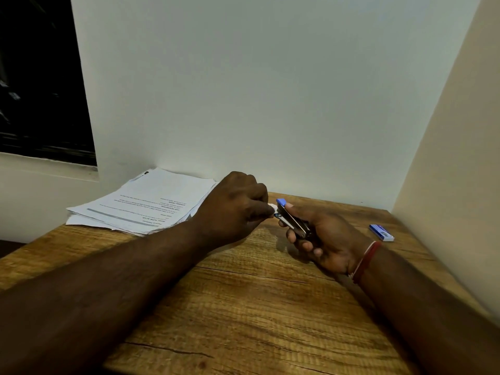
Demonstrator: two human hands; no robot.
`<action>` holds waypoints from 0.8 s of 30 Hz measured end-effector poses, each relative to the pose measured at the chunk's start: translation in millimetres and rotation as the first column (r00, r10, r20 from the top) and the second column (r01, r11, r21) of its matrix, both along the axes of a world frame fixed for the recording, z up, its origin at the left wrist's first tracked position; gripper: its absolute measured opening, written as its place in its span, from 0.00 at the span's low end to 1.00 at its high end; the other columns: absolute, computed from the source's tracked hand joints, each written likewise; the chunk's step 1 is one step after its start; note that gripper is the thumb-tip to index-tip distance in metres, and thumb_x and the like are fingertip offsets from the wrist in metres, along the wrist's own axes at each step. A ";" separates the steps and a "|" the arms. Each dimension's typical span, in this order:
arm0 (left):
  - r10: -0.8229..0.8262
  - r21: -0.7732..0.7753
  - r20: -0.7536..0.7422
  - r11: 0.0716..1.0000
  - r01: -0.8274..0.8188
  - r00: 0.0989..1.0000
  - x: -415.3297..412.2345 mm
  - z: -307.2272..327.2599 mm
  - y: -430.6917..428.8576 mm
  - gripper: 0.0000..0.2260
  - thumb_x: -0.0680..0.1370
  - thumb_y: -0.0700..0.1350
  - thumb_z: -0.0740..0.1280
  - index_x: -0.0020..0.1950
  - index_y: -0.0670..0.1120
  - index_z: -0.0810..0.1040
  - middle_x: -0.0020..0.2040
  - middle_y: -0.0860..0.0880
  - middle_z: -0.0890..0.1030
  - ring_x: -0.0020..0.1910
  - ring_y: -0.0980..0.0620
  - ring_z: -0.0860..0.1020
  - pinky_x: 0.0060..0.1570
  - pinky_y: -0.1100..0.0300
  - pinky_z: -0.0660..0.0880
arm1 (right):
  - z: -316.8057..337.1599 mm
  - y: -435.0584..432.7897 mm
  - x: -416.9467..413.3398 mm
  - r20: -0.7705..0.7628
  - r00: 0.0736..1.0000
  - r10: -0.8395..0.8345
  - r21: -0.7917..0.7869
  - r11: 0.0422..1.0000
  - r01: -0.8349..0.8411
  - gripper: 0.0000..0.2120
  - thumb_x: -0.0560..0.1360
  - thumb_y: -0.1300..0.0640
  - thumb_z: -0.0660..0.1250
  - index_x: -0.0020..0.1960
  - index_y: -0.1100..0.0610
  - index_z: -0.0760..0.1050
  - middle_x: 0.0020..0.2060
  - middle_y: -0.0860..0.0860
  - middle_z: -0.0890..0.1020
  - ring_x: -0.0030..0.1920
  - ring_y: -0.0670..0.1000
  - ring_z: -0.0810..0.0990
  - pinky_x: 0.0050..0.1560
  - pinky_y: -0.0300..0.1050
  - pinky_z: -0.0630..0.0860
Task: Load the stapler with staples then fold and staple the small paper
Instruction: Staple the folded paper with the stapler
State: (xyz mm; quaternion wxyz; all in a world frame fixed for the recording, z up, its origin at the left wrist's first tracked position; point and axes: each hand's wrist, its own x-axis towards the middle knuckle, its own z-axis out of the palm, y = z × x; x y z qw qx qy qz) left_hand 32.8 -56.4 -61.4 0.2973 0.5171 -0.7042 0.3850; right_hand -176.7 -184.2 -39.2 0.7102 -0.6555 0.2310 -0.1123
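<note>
My right hand (327, 239) grips a small stapler (292, 221) with a blue cap and metal body, held tilted above the wooden table (243, 307). My left hand (235, 209) is curled with its fingertips pinching a small white paper (272, 207) right at the stapler's front end. Most of that paper is hidden behind the left hand. A small blue staple box (381, 232) lies on the table to the right of my right hand.
A stack of printed sheets (146, 204) lies at the table's back left against the wall. A white wall stands behind the table and a cream wall (446, 158) closes the right side. A dark window (40, 77) is at upper left.
</note>
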 end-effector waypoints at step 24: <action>-0.017 -0.054 0.036 0.998 0.019 0.999 -7.7 1.9 -0.5 0.07 0.84 0.47 0.76 0.48 0.50 0.91 0.42 0.51 0.84 0.41 0.43 0.80 0.48 0.44 0.74 | -5.5 -4.3 4.5 0.022 0.999 -0.035 -0.030 0.999 0.036 0.18 0.82 0.44 0.71 0.54 0.61 0.80 0.28 0.53 0.74 0.20 0.46 0.65 0.21 0.36 0.56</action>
